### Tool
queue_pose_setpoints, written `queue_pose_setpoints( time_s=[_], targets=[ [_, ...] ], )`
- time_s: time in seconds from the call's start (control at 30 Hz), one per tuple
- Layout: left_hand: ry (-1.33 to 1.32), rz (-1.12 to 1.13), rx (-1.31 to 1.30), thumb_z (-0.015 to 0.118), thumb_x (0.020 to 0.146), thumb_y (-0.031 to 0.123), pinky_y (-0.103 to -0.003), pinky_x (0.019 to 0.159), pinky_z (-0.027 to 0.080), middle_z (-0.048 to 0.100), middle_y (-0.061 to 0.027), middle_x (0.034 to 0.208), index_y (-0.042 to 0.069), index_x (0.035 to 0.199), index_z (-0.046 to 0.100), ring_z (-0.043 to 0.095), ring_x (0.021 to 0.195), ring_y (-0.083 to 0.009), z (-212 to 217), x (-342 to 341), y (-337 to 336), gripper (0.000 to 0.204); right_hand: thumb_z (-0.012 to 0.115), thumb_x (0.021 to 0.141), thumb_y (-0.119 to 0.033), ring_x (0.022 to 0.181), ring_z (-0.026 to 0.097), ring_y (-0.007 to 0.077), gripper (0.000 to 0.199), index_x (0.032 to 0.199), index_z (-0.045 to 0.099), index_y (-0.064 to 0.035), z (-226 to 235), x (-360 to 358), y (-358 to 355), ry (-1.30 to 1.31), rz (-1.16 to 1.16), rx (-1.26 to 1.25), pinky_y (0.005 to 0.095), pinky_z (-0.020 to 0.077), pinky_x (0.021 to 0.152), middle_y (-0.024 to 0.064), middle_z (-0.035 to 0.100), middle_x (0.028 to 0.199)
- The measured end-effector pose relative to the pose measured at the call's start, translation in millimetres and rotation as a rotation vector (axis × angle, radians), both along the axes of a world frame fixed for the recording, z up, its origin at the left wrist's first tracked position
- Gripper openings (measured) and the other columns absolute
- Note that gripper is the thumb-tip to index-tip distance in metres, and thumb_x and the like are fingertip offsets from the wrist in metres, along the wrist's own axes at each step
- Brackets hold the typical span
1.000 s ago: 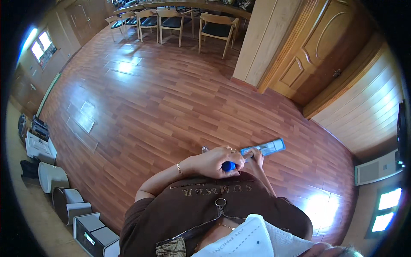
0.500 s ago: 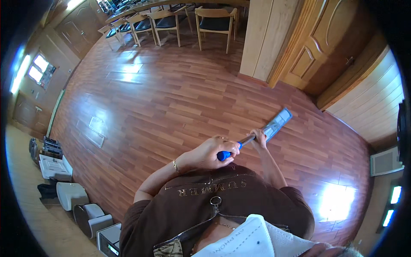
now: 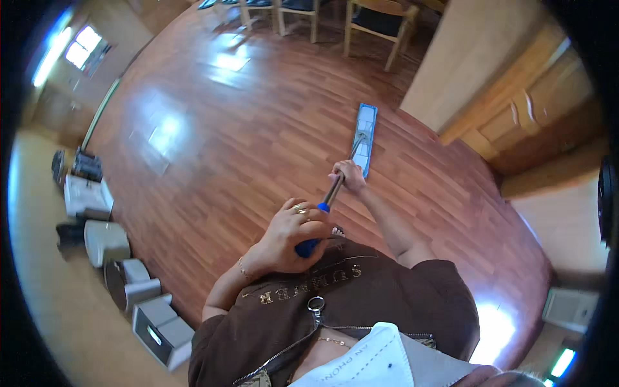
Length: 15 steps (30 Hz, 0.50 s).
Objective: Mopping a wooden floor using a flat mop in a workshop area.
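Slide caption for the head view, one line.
Left hand on the blue grip, right hand farther down the pole, flat mop head on wooden floor.

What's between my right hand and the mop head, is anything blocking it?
Nothing visible stands in the way. The right hand is wrapped around the metal pole, which runs on to the mop head; the left hand holds the blue grip.

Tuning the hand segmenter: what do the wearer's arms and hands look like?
Short, dark-brown sleeves; forearms bare. Left hand: ungloved, gold-toned bracelet at the wrist, at least one gold-toned ring. Right hand: ungloved, no jewellery discernible.
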State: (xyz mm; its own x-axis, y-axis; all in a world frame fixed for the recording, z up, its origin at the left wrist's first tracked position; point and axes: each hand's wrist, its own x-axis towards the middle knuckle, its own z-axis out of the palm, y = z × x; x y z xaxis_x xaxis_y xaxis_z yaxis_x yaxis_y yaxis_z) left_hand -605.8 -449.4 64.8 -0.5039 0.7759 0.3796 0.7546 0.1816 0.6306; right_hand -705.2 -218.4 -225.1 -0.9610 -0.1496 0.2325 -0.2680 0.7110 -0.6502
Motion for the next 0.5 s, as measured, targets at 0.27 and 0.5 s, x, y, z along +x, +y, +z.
queue_pose_setpoints(
  time_s=[0.27,0.5],
  targets=[
    [0.263,-0.039,0.245,0.070,0.066,0.017,-0.038,0.068,0.040,0.052,-0.0018,0.064,0.014,0.065,0.053,0.053,0.064,-0.0223,-0.2,18.8,19.6,0.017,0.069,0.078,-0.017,0.079,0.059,0.0224,0.014,0.080,0.060,-0.0067,1.4,-9.1,-45.4,-0.364,0.310,-0.684,0.0355,0.0491,0.067,0.0070,0.059,0.076],
    [0.337,-0.246,0.488,0.070,0.076,0.029,-0.037,0.062,0.042,0.048,-0.0024,0.064,0.011,0.064,0.046,0.054,0.059,-0.0220,26.6,41.4,29.1,0.032,0.078,0.074,-0.016,0.084,0.058,0.0233,0.025,0.093,0.066,-0.0057,43.8,36.2,-101.3,-0.132,0.682,-0.301,0.0367,0.0483,0.078,0.0085,0.065,0.083]
  ],
)
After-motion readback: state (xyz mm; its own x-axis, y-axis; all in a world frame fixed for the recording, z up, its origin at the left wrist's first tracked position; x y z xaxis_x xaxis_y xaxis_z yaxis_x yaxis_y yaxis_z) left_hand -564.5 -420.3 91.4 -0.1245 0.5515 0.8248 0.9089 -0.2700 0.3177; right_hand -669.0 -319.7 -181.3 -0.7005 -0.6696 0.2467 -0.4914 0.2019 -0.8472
